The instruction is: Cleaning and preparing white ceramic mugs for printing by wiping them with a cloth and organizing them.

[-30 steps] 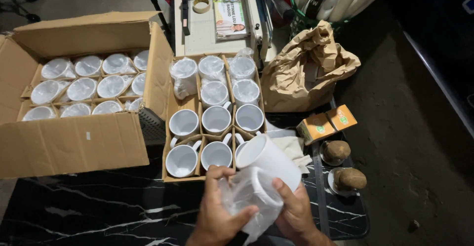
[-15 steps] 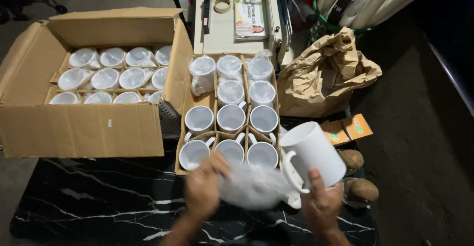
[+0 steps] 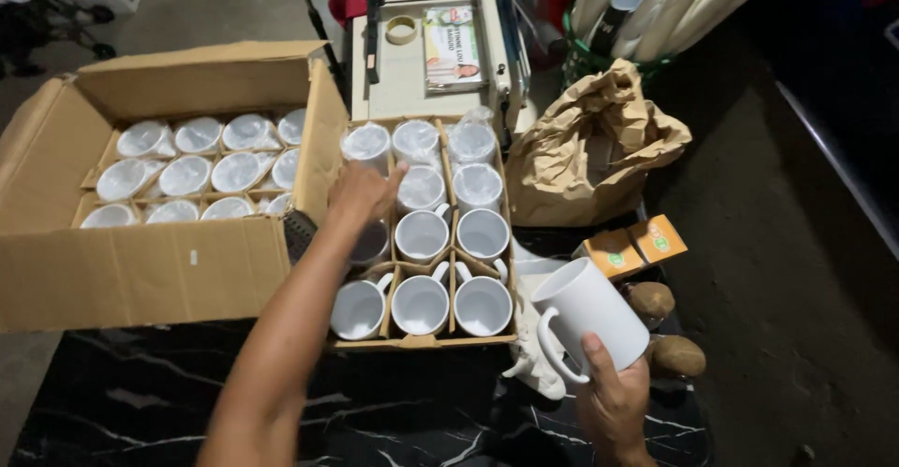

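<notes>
One white mug [image 3: 588, 312] in right hand [image 3: 613, 401]; left hand [image 3: 361, 195] over mug tray [image 3: 421, 340].

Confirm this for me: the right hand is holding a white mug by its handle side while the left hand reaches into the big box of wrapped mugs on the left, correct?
Not quite. In the head view the left hand reaches over the small tray of mugs, not the big box. The right hand does have the white mug in its grip.
</notes>
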